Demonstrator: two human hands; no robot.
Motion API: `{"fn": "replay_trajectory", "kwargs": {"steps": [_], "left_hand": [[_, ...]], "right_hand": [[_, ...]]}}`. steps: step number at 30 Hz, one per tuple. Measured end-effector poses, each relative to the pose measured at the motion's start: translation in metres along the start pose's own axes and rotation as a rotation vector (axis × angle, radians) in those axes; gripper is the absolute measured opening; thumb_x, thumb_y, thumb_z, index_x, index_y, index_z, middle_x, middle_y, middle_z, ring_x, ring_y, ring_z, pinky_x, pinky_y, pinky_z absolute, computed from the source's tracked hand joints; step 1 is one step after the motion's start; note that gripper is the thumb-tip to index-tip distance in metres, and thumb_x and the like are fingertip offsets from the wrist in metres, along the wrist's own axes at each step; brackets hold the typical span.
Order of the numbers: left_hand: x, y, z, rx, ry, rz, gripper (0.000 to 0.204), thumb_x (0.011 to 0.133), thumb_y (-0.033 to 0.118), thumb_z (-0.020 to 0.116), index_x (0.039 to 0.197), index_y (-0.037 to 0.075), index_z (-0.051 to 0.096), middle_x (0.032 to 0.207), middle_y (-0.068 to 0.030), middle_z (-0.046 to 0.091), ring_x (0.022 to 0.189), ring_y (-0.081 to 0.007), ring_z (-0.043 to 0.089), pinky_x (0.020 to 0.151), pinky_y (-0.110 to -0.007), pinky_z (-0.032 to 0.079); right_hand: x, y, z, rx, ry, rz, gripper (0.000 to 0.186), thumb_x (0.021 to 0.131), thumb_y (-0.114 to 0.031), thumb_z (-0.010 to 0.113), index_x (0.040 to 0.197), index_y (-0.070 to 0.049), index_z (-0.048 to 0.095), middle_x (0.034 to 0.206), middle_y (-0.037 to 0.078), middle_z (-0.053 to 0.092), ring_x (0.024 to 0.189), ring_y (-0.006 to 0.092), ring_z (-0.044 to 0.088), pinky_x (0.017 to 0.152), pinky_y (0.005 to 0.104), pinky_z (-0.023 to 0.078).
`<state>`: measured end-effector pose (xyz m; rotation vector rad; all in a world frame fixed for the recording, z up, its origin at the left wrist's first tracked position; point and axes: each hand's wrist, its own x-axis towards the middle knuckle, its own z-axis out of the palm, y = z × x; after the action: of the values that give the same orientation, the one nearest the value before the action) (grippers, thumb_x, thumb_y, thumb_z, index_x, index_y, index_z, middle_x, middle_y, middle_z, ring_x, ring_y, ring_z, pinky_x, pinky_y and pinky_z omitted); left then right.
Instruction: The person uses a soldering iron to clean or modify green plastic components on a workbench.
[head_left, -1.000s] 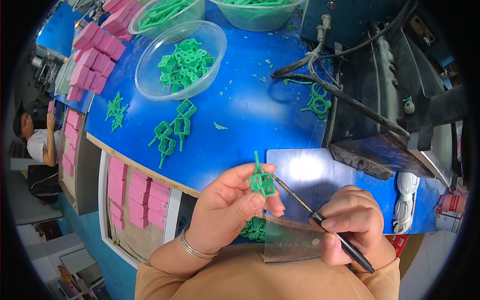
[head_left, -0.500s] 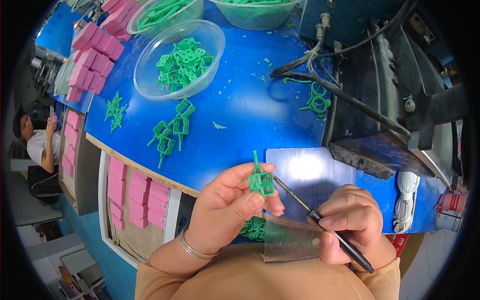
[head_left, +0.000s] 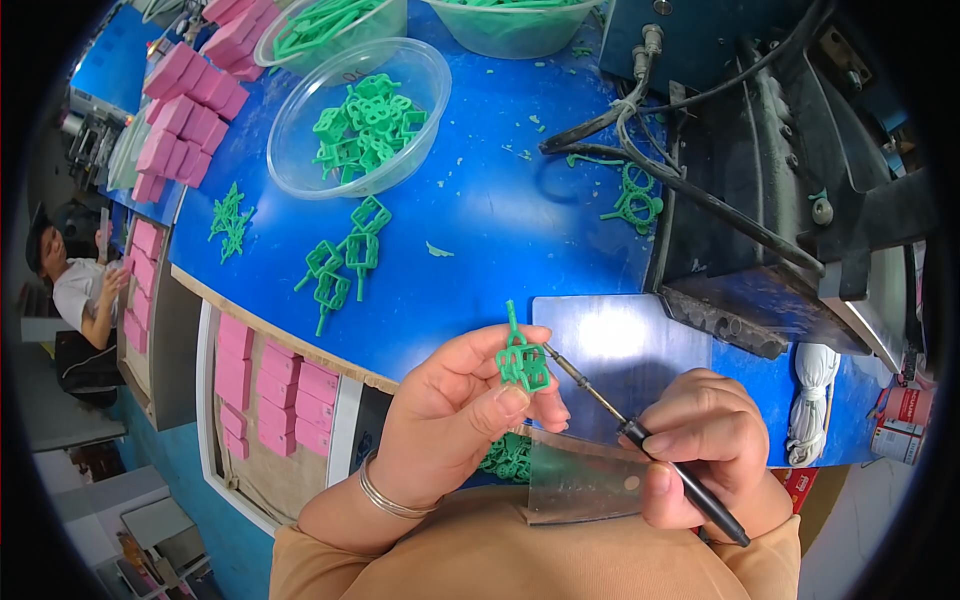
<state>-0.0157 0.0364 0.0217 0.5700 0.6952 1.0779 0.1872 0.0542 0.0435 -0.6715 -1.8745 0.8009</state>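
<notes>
My left hand (head_left: 460,410) pinches a green lattice piece (head_left: 522,365) with a short stem pointing up. My right hand (head_left: 705,445) grips a black-handled tool (head_left: 705,500); its thin metal tip meets the piece at the upper right side. Below them are a metal plate (head_left: 640,340) and a clear sheet (head_left: 575,480), with more green pieces (head_left: 500,460) partly hidden behind my left hand. Similar green cube pieces (head_left: 362,250) lie on the blue table (head_left: 470,200), near small branched green scraps (head_left: 232,218). A clear bowl (head_left: 290,150) holds a pile of cubes.
More bowls of green parts (head_left: 510,20) stand at the back. A black machine with cables (head_left: 750,180) occupies the right, above a white cord bundle (head_left: 810,400). Pink blocks (head_left: 185,130) are stacked left, with others in trays (head_left: 275,390). A co-worker (head_left: 80,290) sits far left.
My hands, the green piece and the tool stay almost in place. The co-worker's raised hand has come down slightly and shifted right.
</notes>
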Motion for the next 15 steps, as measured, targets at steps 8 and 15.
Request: {"fn": "replay_trajectory", "kwargs": {"steps": [8,15], "left_hand": [[0.0,0.0003,-0.0001,-0.001,-0.002,0.004,0.047,0.085,0.015,0.057,0.122,-0.007,0.039,0.092,-0.0153,0.06,0.081,-0.0259,0.062,0.071,-0.037,0.052],[-0.0004,0.0001,-0.0008,0.005,-0.005,0.007,0.047,0.086,0.016,0.057,0.122,-0.007,0.039,0.093,-0.0151,0.06,0.082,-0.026,0.061,0.072,-0.037,0.051]], "right_hand": [[-0.0008,-0.0002,0.0008,-0.008,-0.004,0.005,0.023,0.066,-0.008,0.067,0.084,-0.004,0.053,0.066,0.008,0.059,0.045,0.0164,0.051,0.041,0.0257,0.038],[-0.0009,-0.0011,-0.0004,-0.009,0.0,0.012,0.024,0.066,-0.008,0.068,0.084,-0.004,0.053,0.066,0.008,0.059,0.045,0.0164,0.051,0.042,0.0257,0.038]]}}
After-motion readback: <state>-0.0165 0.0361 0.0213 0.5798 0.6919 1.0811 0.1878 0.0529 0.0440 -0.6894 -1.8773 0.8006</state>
